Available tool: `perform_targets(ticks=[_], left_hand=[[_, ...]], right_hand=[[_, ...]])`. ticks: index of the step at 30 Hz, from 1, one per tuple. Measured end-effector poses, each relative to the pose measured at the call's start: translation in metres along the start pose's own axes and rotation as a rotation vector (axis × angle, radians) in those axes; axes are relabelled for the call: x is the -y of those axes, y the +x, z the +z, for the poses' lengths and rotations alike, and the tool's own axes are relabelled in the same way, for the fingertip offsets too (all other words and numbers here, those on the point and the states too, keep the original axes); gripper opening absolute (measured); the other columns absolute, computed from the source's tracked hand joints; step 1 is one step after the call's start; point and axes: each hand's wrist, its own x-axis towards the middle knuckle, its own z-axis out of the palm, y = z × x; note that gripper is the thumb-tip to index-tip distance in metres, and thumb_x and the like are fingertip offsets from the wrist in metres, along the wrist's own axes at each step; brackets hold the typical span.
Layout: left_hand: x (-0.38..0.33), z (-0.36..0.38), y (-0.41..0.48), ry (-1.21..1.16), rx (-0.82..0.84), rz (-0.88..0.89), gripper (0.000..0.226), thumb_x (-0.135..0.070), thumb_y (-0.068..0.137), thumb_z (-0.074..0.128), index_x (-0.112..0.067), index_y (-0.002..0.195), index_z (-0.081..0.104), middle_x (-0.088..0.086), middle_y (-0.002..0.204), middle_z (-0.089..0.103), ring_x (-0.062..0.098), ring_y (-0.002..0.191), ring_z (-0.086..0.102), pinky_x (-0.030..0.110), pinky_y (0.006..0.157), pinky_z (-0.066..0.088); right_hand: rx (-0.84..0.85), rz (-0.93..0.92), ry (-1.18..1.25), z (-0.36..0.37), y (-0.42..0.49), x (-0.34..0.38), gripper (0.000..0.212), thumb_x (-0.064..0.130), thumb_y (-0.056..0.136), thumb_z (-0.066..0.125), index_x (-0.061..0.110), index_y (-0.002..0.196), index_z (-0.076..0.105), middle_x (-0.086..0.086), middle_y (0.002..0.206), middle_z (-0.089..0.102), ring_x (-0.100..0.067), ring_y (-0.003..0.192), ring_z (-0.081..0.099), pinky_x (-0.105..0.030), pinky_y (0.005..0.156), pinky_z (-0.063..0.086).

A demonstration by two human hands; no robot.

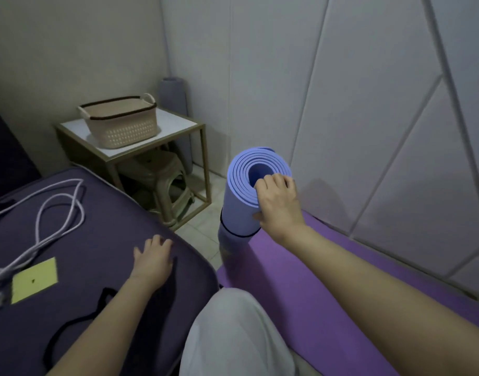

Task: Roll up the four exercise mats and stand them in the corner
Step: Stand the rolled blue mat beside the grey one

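A rolled blue mat (241,196) stands upright on the floor beside the wall, with a black strap round its lower part. My right hand (279,204) grips its top rim, fingers hooked into the open end and thumb on the outside. A purple mat (328,280) lies flat along the wall under my right arm. A grey-blue rolled mat (176,109) stands in the far corner behind the side table. My left hand (153,260) rests flat, fingers spread, on the dark purple bed (103,240).
A side table (178,123) with a beige basket (121,120) stands near the corner, plastic stools (162,183) stacked beneath it. A white cable (43,221) and a yellow square (33,279) lie on the bed. My knee in light trousers (233,335) is in front.
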Motion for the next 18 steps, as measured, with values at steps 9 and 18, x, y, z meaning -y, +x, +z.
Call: perform_targets(ticks=[9,18], left_hand=[[0.03,0.037,-0.008,-0.071,0.156,-0.062,0.044,-0.033,0.102,0.033,-0.024,0.144,0.026,0.004,0.144,0.028,0.021,0.132,0.027,0.047,0.111,0.024],[0.035,0.03,0.009,-0.032,0.164,-0.021,0.048,-0.034,0.101,0.035,-0.026,0.146,0.023,0.001,0.149,0.025,0.02,0.135,0.025,0.045,0.106,0.028]], right_hand=[[0.071,-0.083,0.024,0.042,0.004,0.042,0.054,0.022,0.033,0.09,0.011,0.069,0.052,-0.005,0.067,0.052,-0.026,0.067,0.053,-0.036,0.07,0.05],[0.26,-0.09,-0.062,0.055,0.04,0.037,0.031,0.01,0.082,0.064,0.01,0.105,0.044,-0.006,0.103,0.053,-0.025,0.105,0.047,-0.036,0.117,0.015]])
